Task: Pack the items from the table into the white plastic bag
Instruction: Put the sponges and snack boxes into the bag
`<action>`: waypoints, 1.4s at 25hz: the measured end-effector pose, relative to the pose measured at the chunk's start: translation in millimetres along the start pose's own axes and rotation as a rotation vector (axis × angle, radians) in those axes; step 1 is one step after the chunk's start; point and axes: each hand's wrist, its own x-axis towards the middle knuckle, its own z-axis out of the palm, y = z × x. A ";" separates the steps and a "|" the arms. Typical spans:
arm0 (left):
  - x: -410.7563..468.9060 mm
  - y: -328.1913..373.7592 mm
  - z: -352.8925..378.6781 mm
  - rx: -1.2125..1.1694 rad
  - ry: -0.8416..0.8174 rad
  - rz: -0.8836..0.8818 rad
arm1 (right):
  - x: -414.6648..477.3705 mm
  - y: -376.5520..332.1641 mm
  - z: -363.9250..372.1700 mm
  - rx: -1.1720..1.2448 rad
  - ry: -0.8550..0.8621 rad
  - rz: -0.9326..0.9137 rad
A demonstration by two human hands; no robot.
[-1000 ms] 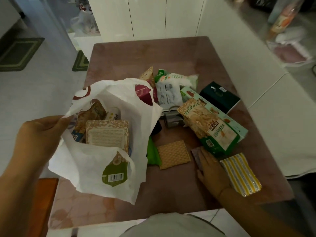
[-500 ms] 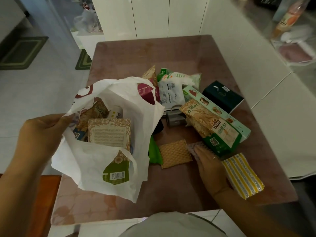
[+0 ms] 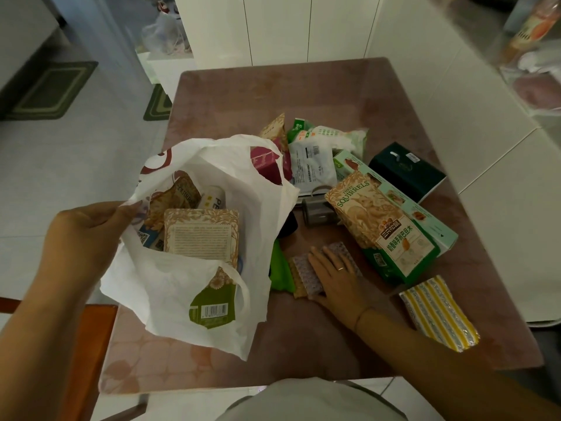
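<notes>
The white plastic bag [image 3: 182,278] stands open on the left of the pink table [image 3: 273,95]. My left hand [image 3: 88,235] pinches its left rim and holds the mouth open. Inside it are a brown floral packet [image 3: 202,235] and other snack packs. My right hand [image 3: 337,271] lies flat on a purple textured pad [image 3: 305,270], thumb at its near edge. That pad now rests on a tan waffle pad [image 3: 296,285], just right of the bag. A Three Squirrels snack bag [image 3: 382,229] and a yellow striped pad [image 3: 437,317] lie to the right.
Behind are a long pale green box [image 3: 425,214], a dark green box [image 3: 406,171], a white packet [image 3: 312,168] and a small grey item [image 3: 318,212]. A green cloth [image 3: 280,275] lies against the bag. An orange chair [image 3: 91,344] stands at the table's near left corner.
My right hand has slid the purple pad leftward, from beside the squirrel bag onto the tan waffle pad. The left hand keeps the bag open as before.
</notes>
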 end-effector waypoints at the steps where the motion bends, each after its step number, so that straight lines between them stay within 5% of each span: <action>1: -1.3 1.1 0.5 0.004 0.007 0.008 | 2.3 2.7 2.3 0.028 0.058 -0.027; 6: -9.7 9.1 1.9 0.029 0.026 0.015 | 17.1 17.9 -13.1 0.203 0.123 -0.010; 11: -13.7 13.1 1.5 0.070 0.032 0.015 | 16.7 2.8 -66.1 0.487 0.365 0.152; 14: -17.2 17.6 1.2 0.092 0.028 0.020 | 38.1 -40.2 -102.7 0.632 0.452 0.053; 18: -22.3 21.0 1.4 0.119 0.025 0.040 | 98.2 -96.0 -114.5 0.662 0.363 -0.090; 25: -24.9 24.8 -4.8 0.088 0.029 0.024 | 157.3 -153.7 -86.7 0.277 0.103 -0.229; 30: -26.7 26.8 -1.3 0.115 0.048 0.061 | 149.6 -152.5 -77.0 0.187 -0.349 -0.474; 32: -27.0 28.5 1.4 0.126 0.053 0.075 | 139.7 -144.5 -87.7 0.401 -0.244 -0.452; 35: -24.9 28.4 4.5 0.126 0.052 0.063 | 118.1 -106.6 -103.3 0.671 0.147 -0.211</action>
